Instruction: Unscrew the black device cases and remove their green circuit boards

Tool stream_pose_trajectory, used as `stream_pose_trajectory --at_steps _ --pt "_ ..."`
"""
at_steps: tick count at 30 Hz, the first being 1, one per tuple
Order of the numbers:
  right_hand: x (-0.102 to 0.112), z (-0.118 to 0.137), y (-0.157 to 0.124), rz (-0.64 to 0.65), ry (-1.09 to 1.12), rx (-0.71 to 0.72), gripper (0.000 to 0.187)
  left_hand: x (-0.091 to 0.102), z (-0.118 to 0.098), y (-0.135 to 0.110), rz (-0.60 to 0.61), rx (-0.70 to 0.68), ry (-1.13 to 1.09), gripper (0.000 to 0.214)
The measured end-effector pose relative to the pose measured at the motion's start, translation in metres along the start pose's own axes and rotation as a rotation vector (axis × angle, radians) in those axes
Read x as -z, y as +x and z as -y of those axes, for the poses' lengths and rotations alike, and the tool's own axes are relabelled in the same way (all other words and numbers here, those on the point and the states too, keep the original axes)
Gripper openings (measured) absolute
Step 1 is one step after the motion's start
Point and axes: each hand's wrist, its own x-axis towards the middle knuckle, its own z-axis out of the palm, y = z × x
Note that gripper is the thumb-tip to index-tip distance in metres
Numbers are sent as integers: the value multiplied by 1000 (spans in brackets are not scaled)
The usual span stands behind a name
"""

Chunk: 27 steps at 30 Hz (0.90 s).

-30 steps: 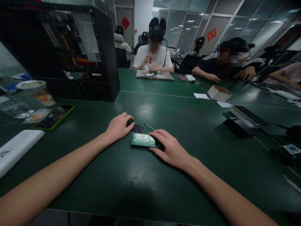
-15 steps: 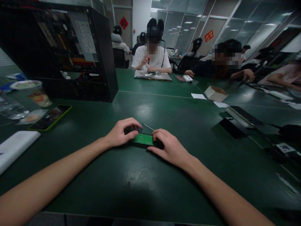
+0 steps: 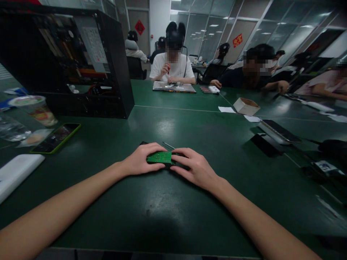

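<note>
A green circuit board (image 3: pixel 159 157) in a dark, narrow casing sits between my hands, low over the table. My left hand (image 3: pixel 139 159) wraps around its left part, thumb along the near edge and fingers over the far edge. At the other end, my right hand (image 3: pixel 196 166) has its fingertips on the board's right edge, with the thumb at the near side. Just beyond the right fingers, a thin metal shaft (image 3: pixel 168 145) shows; its other end is hidden. Behind the left hand a small dark piece (image 3: pixel 143 143) peeks out, too covered to identify.
An open black computer case (image 3: pixel 114 72) stands at the left on the green table (image 3: pixel 168 209). Near it are a phone (image 3: pixel 55 138), a plastic cup (image 3: pixel 36 110) and a white object (image 3: pixel 20 177). A small box (image 3: pixel 246 106) and black devices lie right. Several people sit beyond.
My left hand has shifted right and down and now spans the circuit board, its thumb moved to the near edge. My right fingers have spread slightly. The view has shifted a little.
</note>
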Motion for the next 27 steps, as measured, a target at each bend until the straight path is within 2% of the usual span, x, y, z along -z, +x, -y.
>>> stream_pose_trajectory --at_steps 9,15,18,22,27 --pt "1 13 0 -134 13 35 30 -1 -6 1 -50 37 -157 41" --pt "0 26 0 -300 132 30 54 -4 0 2 41 122 -483 47" --pt "0 29 0 -347 122 40 52 -7 -1 1 30 138 -559 48" --pt "5 27 2 -335 92 117 50 -8 -5 0 -10 140 -533 47" --pt "13 24 4 -340 38 96 39 -6 -4 2 -89 255 -608 44"
